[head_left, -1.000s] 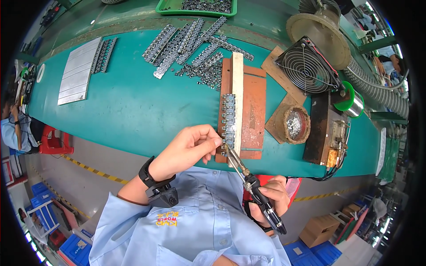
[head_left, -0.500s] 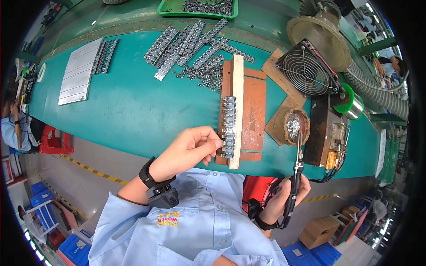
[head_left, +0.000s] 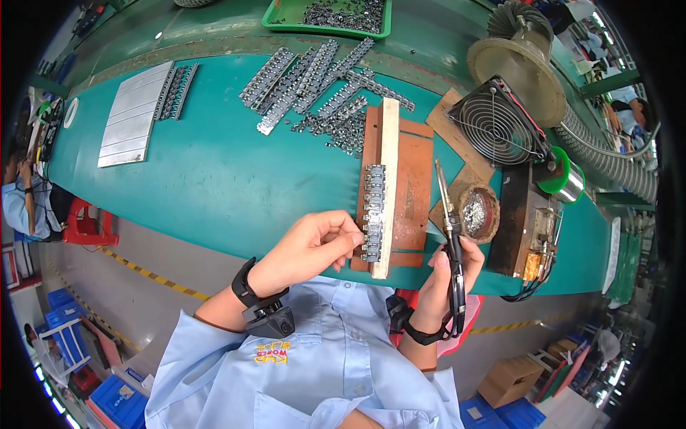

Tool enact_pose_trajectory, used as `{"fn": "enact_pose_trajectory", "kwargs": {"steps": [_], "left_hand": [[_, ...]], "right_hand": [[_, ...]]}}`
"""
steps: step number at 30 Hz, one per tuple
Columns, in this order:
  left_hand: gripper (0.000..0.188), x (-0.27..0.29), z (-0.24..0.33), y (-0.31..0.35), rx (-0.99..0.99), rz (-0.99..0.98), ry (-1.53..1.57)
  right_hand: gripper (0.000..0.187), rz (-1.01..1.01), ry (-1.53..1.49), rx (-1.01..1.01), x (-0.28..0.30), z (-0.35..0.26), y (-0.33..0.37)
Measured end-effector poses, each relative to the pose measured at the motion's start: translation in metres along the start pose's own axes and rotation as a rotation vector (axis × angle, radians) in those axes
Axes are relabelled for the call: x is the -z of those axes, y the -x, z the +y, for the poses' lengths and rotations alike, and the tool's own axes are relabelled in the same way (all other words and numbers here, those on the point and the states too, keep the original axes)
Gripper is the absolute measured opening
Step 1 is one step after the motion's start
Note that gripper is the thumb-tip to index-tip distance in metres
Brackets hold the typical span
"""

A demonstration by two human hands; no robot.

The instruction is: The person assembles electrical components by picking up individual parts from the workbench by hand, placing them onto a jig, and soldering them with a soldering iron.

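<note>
My left hand is closed, thumb and fingertips pinched together beside the near end of a row of small dark electronic parts. What the pinch holds, if anything, is hidden. These parts stand along a pale bar on a reddish-brown board. In my right hand is a soldering iron with a black handle and cable. Its tip points away from me, over the gap between the board and a round brown dish of solder bits.
A fan and a green solder spool stand at right, by a dark metal box. Metal strips with parts and loose parts lie beyond the board. Grey plates lie far left; a green tray stands behind.
My right hand has brought the soldering iron leftward, away from the dish and toward the board. My left hand stays at the near end of the row.
</note>
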State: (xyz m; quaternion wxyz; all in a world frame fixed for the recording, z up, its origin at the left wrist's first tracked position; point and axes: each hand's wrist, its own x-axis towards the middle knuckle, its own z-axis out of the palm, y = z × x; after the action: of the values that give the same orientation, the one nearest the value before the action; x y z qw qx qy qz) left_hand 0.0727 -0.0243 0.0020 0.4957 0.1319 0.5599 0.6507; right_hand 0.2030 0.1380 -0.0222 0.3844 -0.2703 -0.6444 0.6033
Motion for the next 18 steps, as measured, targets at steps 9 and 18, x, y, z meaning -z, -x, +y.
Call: {"fn": "enact_pose_trajectory", "kwargs": {"steps": [9,18], "left_hand": [[0.015,0.000,-0.003,-0.001,-0.009,-0.004,0.006],[0.011,-0.008,-0.002,0.009,-0.154,0.016,-0.096]], "right_hand": [[0.034,-0.059,0.185,0.169,0.002,0.005,0.003],[0.031,-0.062,0.219,0.168,0.001,-0.003,0.005]]}}
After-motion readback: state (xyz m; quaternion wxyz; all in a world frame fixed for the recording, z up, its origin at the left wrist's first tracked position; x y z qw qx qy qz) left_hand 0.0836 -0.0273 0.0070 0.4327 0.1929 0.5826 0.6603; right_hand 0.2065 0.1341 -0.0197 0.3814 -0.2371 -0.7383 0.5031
